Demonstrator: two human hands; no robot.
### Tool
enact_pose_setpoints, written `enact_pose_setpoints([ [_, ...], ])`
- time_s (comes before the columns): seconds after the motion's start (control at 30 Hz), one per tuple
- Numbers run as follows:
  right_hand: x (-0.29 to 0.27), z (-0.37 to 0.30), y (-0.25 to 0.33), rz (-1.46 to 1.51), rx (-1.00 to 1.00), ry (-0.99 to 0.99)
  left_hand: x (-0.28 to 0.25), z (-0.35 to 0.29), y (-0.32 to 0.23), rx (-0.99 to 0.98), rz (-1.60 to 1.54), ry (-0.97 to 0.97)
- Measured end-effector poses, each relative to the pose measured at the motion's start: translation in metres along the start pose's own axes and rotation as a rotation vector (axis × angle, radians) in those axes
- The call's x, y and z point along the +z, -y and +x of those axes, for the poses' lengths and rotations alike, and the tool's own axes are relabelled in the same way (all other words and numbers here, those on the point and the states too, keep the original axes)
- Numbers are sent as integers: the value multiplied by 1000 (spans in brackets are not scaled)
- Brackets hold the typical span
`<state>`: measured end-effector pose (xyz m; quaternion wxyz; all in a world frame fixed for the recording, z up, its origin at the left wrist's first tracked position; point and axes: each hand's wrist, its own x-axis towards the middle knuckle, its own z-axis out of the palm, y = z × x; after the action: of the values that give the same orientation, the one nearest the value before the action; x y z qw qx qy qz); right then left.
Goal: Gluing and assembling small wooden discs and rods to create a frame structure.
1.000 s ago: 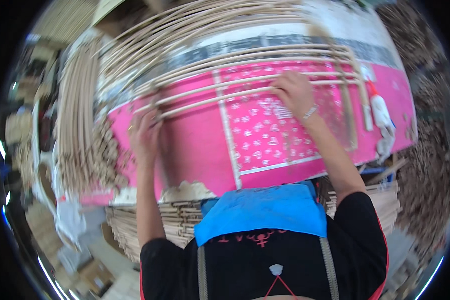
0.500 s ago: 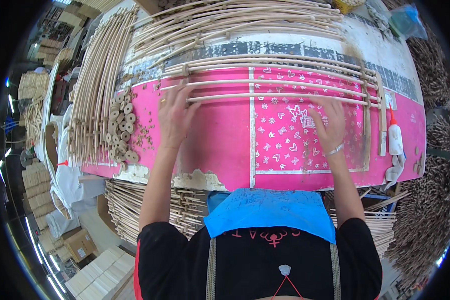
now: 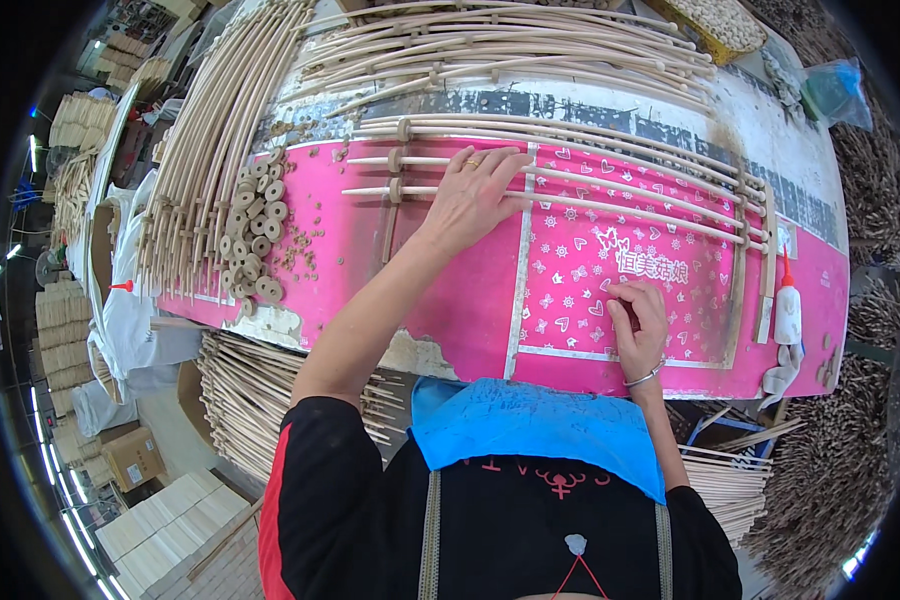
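Note:
Several pale wooden rods (image 3: 610,211) lie side by side across the pink printed mat (image 3: 450,300), with small wooden discs (image 3: 396,188) threaded on near their ends. My left hand (image 3: 475,195) reaches over the two nearest rods, left of their middle, its fingers and thumb bent around them. A ring sits on one of its fingers. Closer to me, my right hand (image 3: 638,328) hovers at or just above the mat, apart from the rods. Its fingers are loosely curled in, and nothing shows in them; the palm is hidden.
Loose wooden discs (image 3: 255,225) are heaped at the left, beside a stack of rods (image 3: 205,150). More rods (image 3: 500,45) lie along the far side. A wooden strip (image 3: 767,265) and a white glue bottle with a red tip (image 3: 787,310) are at the right.
My left hand has slid right along the rods from their left end, uncovering the discs there. My right hand has pulled back toward me, away from the rods, and its fingers have curled.

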<state>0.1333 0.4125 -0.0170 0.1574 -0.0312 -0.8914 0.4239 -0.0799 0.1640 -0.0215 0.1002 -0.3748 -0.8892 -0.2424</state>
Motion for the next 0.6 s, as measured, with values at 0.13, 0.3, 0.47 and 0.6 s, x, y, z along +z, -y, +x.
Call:
enact_pose_setpoints([
  [0.13,2,2,-1,4,3,-9,10,11,7,5,21,-5],
  [0.3,3,2,-3,-3,-9,-32,18,23,17,55,-18,-51],
  [0.47,7,1,-11,-19,-38,-58,-16,22,14,109,39,-76],
  [0.6,5,0,-14,-28,-50,-60,-39,24,-9,89,113,-80],
])
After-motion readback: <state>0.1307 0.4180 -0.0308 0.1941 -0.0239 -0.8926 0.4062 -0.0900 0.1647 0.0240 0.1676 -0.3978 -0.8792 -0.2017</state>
